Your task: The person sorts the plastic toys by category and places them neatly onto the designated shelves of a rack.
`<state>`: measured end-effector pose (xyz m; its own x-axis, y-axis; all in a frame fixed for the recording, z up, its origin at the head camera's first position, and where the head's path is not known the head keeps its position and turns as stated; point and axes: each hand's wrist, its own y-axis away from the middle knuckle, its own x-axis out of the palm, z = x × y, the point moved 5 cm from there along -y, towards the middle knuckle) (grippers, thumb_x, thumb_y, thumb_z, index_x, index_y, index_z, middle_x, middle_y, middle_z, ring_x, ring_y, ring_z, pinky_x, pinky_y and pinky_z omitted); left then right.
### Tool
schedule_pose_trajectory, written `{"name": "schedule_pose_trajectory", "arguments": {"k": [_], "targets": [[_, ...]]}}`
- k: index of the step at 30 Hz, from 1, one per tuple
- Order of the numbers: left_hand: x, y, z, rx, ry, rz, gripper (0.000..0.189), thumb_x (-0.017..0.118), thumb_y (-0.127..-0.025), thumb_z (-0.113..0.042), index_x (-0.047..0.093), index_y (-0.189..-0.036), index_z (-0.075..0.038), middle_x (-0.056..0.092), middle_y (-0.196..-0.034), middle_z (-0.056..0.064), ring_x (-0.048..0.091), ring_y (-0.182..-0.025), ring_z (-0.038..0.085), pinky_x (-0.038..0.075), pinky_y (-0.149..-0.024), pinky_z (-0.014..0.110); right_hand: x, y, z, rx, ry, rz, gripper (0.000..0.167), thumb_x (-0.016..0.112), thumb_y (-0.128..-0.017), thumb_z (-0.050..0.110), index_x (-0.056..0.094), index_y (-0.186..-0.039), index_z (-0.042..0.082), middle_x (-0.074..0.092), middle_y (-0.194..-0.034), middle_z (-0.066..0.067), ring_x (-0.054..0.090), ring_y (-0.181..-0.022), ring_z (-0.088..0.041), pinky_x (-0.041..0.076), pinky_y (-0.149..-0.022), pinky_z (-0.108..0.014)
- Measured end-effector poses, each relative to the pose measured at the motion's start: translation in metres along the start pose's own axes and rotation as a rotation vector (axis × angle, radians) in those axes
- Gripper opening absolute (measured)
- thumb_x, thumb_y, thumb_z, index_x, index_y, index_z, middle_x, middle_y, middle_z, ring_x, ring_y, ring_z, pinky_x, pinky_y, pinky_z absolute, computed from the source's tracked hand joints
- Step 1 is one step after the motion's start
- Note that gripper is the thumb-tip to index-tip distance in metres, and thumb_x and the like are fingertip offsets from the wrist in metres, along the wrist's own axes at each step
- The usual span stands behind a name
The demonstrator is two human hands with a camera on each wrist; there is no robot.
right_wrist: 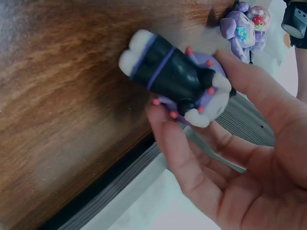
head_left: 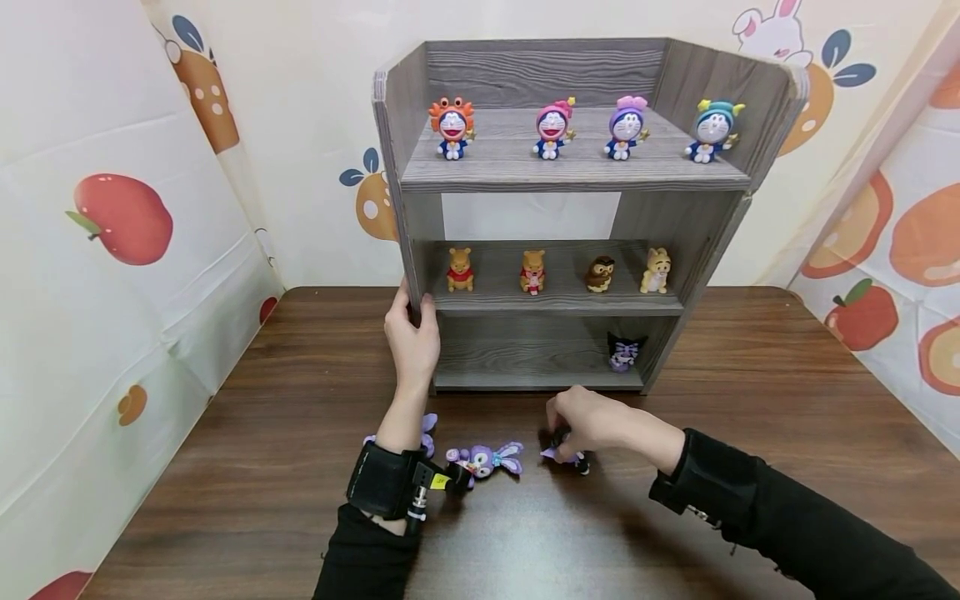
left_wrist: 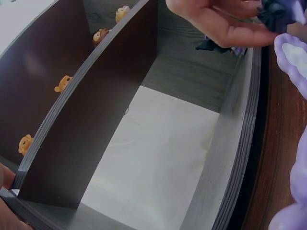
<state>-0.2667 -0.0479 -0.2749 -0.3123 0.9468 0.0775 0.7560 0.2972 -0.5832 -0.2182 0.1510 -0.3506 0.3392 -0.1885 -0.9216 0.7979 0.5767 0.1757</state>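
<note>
My left hand (head_left: 414, 346) grips the left side panel of a grey wood-grain shelf unit (head_left: 517, 175), thumb on the near side. In front of the bottom shelf, my right hand (head_left: 592, 421) holds a small black-and-purple figurine (right_wrist: 172, 72) between thumb and fingers, low over the table. The right wrist view shows its white feet, dark body and pink dots, tilted on its side. Left of it lies a purple long-eared figurine (head_left: 483, 460). Another purple figurine (head_left: 429, 423) is partly hidden behind my left wrist. One black-hooded purple figurine (head_left: 624, 354) stands at the bottom shelf's right end.
Several blue-and-white cat figurines in colourful hats, one of them (head_left: 552, 129) in pink, stand on the top shelf. The middle shelf bears two yellow bears (head_left: 460, 269), a brown owl (head_left: 600, 273) and a pale yellow figurine (head_left: 656, 271). All stands on a brown wooden table (head_left: 247, 467).
</note>
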Motion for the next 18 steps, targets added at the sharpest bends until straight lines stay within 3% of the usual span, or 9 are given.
{"name": "schedule_pose_trajectory", "arguments": {"k": [6, 12, 18], "targets": [[0.0, 0.001, -0.001, -0.007, 0.002, 0.002, 0.038, 0.042, -0.083, 0.011, 0.045, -0.121, 0.014, 0.051, -0.114, 0.029, 0.049, -0.09, 0.029, 0.04, -0.076, 0.037, -0.001, 0.0, -0.004, -0.04, -0.048, -0.078, 0.023, 0.076, -0.066, 0.015, 0.056, -0.075, 0.009, 0.047, -0.063, 0.005, 0.039, -0.055, -0.005, 0.034, -0.049, -0.02], [-0.001, 0.001, -0.003, -0.002, -0.015, -0.006, 0.037, 0.042, -0.082, 0.011, 0.047, -0.119, 0.014, 0.054, -0.108, 0.03, 0.047, -0.08, 0.027, 0.038, -0.069, 0.033, -0.003, 0.001, -0.007, -0.107, -0.098, -0.198, 0.024, 0.075, -0.068, 0.013, 0.057, -0.082, 0.005, 0.049, -0.064, 0.004, 0.039, -0.055, -0.003, 0.035, -0.048, -0.02], [0.0, 0.0, 0.0, 0.0, -0.01, -0.004, 0.038, 0.042, -0.083, 0.011, 0.046, -0.12, 0.013, 0.052, -0.112, 0.029, 0.049, -0.087, 0.028, 0.039, -0.075, 0.036, -0.003, 0.005, -0.013, -0.143, -0.148, -0.289, 0.025, 0.074, -0.07, 0.014, 0.057, -0.087, 0.005, 0.053, -0.07, 0.003, 0.048, -0.058, -0.009, 0.039, -0.051, -0.02]]}}
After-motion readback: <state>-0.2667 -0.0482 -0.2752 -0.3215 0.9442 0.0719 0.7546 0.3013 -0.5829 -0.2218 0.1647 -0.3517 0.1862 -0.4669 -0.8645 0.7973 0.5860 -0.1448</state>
